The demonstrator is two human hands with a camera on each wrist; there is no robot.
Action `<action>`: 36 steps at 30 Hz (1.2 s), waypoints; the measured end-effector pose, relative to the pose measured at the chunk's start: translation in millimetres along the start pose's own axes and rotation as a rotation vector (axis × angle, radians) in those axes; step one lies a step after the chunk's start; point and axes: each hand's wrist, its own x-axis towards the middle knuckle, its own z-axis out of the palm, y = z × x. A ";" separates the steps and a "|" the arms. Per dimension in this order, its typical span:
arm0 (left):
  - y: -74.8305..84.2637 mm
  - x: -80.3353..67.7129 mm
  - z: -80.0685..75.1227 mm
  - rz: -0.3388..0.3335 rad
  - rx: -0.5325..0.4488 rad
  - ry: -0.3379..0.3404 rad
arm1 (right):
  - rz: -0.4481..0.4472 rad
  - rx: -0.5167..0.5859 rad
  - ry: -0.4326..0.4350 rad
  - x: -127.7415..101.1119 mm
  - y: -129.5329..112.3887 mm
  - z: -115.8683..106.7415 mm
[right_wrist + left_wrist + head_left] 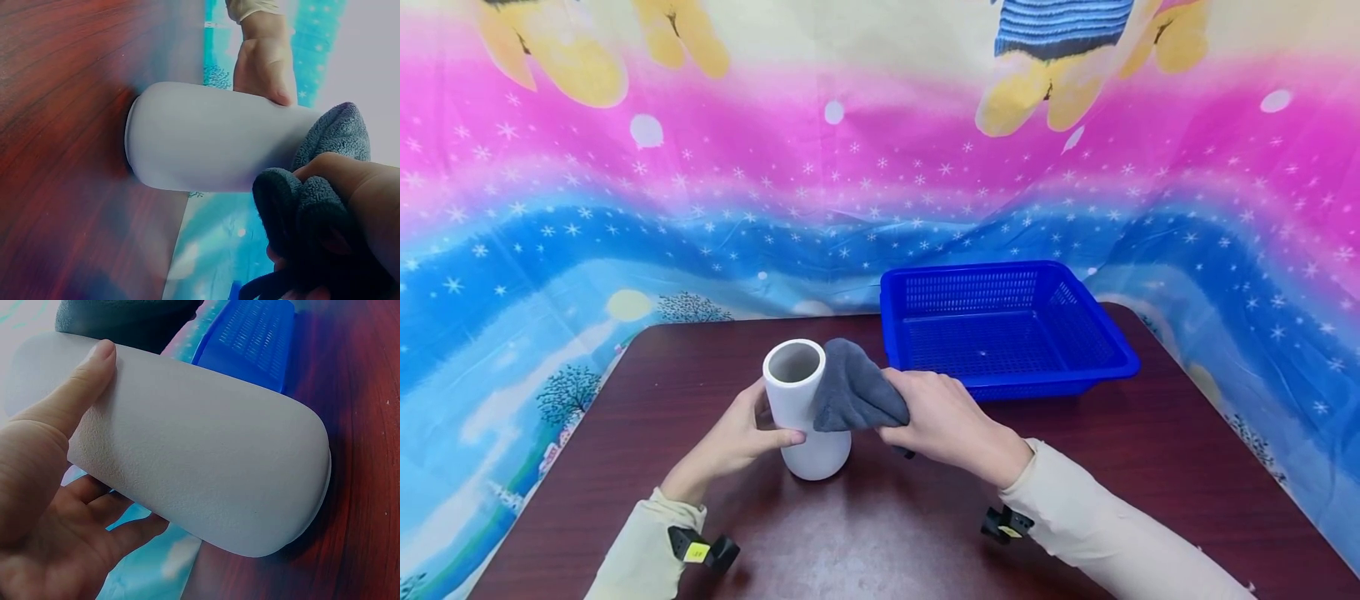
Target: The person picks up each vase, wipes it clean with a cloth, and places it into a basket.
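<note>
A white vase [816, 454] with a round open mouth stands on the dark table in the head view. My left hand [737, 437] grips its side, thumb [94, 369] across the front and fingers around the back. In my right hand [947, 421] is a bunched dark grey cloth [857, 392], which lies against the right side of the vase near the rim. The right wrist view shows the cloth [337, 134] folded in the hand and touching the upper part of the vase [200, 137]. Part of the left hand's fingers is hidden behind the vase.
A blue plastic basket [1120, 358] with slotted walls stands at the back right of the brown table [715, 358]. Behind the table hangs a colourful printed cloth backdrop [820, 192]. Small black devices [700, 548] are strapped at both wrists.
</note>
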 end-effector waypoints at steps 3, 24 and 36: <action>0.0 -0.2 0.0 -0.003 -0.005 -0.003 | -0.005 -0.002 0.001 0.7 -0.2 1.1; 0.2 -0.9 0.3 -0.006 -0.005 0.000 | 0.007 -0.015 -0.025 0.6 -0.3 9.1; -0.2 -0.8 0.8 -0.012 0.006 0.007 | 0.004 -0.011 -0.039 -2.5 1.1 15.0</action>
